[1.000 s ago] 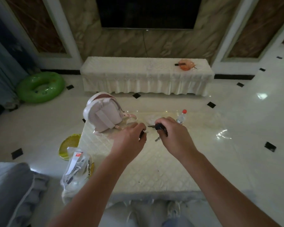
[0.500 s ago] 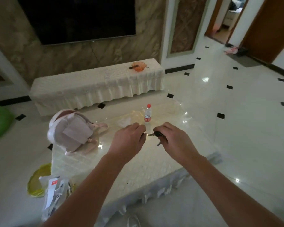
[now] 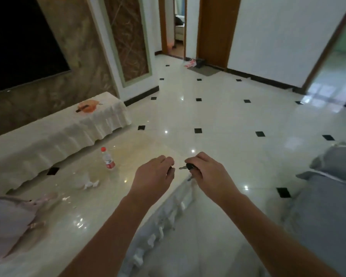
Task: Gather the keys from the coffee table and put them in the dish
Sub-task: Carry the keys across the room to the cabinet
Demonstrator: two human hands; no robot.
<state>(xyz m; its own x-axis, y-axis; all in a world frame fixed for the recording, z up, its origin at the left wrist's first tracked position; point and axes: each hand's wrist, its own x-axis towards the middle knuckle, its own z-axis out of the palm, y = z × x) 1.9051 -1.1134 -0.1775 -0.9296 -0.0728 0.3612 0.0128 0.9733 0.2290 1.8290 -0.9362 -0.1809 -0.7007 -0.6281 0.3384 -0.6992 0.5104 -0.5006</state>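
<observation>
1. Floor (image 3: pixel 238 116): glossy cream tiles w/ small black diamond insets, all round the coffee table.
2. Coffee table (image 3: pixel 128 148): the landmark; shiny cream top over a white frilled cloth, its far-right corner just beyond the two hands.
3. Low bench (image 3: pixel 54 136): beyond the table's far-left edge, draped in white pleated cloth, against a marble wall w/ a dark screen.
4. Grey cushions (image 3: pixel 328 196): well right of the table, at frame edge.
5. Pink bag (image 3: pixel 6 222): on the table's left end, partly cut off.
6. Left hand (image 3: pixel 153 176): over the table's right edge, palm down, fingers curled in tight; a dark bit shows at the fingertips, what it is I can't tell.
7. Right hand (image 3: pixel 208 172): just past the table's far-right corner, over the floor, fingers wrapped round the keys.
8. Orange dish (image 3: pixel 88 105): on the bench's right end, well apart from the table; a dark stick-like thing lies across it.
9. Bottle (image 3: pixel 107 158): clear, red cap and label, upright on the table top, left of the hands.
10. Crumpled wrapper (image 3: pixel 91 183): on the table, nearer than the bottle.
11. Keys (image 3: pixel 188 167): black fob w/ a metal blade poking toward the left hand, gripped in the right hand; another metal bit hangs below the fist. Not on the table, not in the dish.
</observation>
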